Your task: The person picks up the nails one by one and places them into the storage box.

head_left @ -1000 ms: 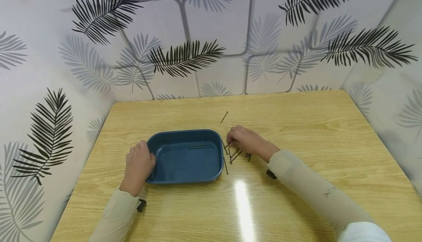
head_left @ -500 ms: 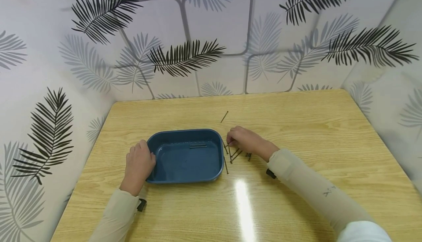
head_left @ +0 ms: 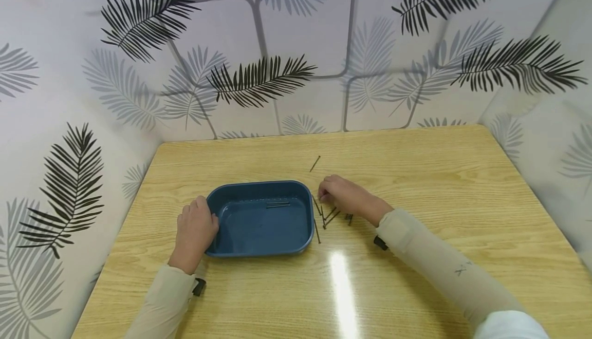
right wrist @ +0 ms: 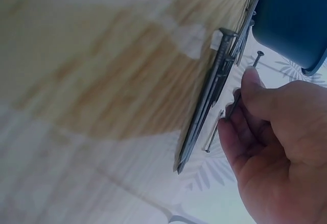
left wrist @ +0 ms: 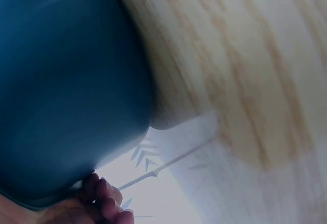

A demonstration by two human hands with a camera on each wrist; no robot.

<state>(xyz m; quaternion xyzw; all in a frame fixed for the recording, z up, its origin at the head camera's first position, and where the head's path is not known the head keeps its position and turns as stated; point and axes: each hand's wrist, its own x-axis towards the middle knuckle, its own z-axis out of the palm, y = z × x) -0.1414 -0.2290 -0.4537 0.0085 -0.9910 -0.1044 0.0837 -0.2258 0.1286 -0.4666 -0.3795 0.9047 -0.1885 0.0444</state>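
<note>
Right hand: (head_left: 347, 195) here it is, thumb and fingertips pinching 1 nail (right wrist: 257, 59) close to the table, just off the tray's right end; a slim shaft like that seems to call for a fingertip hold.
Left hand: (head_left: 196, 226) curled over the left rim of the blue tray (head_left: 259, 233), probably to keep it from sliding.
Tray contents: 2 nails (head_left: 277, 204), it seems, lying side by side near the far wall.
Loose nails: (head_left: 317, 231) scattered between tray and right hand, handily close to the rim; 1 stray nail (head_left: 315, 163) lies apart, farther back on the table (head_left: 416, 174).
Hard to see: the right hand covers part of the scatter, so no sure count; the pinched nail barely shows from the head, and the left wrist view cuts off most of that hand.
</note>
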